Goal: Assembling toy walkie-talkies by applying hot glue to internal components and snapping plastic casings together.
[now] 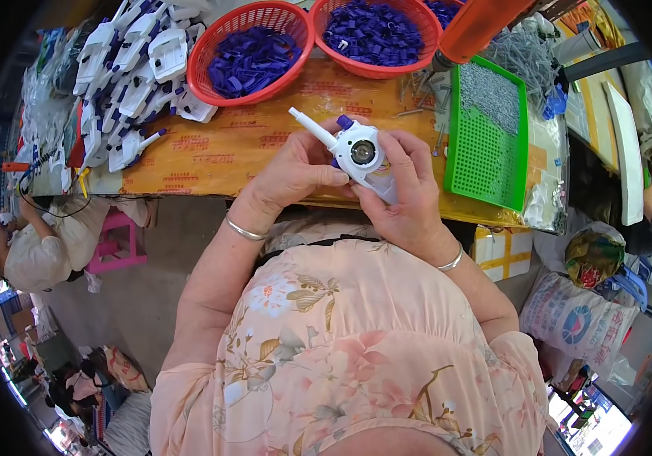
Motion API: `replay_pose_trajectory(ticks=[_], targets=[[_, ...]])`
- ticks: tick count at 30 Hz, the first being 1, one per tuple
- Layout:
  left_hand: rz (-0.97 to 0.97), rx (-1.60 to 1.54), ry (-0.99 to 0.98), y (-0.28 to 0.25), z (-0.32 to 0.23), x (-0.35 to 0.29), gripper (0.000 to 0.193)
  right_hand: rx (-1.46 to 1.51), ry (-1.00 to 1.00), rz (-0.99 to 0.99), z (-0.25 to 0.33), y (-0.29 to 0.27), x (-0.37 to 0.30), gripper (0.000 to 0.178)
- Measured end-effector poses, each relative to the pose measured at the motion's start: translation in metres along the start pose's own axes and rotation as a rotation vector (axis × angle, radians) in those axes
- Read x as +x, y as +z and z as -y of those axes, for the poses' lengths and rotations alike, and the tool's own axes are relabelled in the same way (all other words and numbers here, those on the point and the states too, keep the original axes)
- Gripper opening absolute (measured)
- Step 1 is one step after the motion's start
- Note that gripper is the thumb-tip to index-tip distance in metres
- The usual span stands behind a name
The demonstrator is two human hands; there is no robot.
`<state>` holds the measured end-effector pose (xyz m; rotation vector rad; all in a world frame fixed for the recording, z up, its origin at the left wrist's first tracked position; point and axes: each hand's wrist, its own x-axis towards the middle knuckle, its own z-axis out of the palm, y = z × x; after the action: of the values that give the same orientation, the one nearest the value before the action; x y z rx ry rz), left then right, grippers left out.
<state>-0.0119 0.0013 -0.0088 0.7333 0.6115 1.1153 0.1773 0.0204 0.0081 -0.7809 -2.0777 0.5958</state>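
Observation:
Between both hands, above the front edge of the table, is a white plastic housing point(359, 153). It has a thin white tube pointing to the far left, a purple tab on top and a round opening with a dark, metallic centre. My left hand point(294, 169) grips its left side, thumb at the lower edge. Fingers of my right hand point(409, 182) are wrapped round the right side, with the thumb underneath. Part of the housing is hidden behind the fingers.
Similar white and purple housings point(124, 83) are heaped at the far left. Two red baskets point(198, 68) point(434, 42) hold small purple parts. A green tray point(485, 199) of small metal pieces stands right, below an orange tool point(478, 34). Another person point(45, 254) sits at the left.

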Motion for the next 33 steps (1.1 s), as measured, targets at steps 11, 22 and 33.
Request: replay_pose_trajectory(ticks=[11, 22, 33], targets=[[-0.031, 0.055, -0.005, -0.001, 0.002, -0.001, 0.062, -0.107, -0.004, 0.036, 0.002, -0.002, 0.000, 0.069], [-0.042, 0.029, -0.003, -0.006, 0.007, 0.000, 0.065, -0.105, -0.021, -0.019, 0.003, -0.004, 0.002, 0.068], [-0.062, 0.060, -0.005, -0.008, 0.010, -0.001, 0.061, -0.109, -0.005, 0.014, 0.005, -0.007, 0.003, 0.067]])
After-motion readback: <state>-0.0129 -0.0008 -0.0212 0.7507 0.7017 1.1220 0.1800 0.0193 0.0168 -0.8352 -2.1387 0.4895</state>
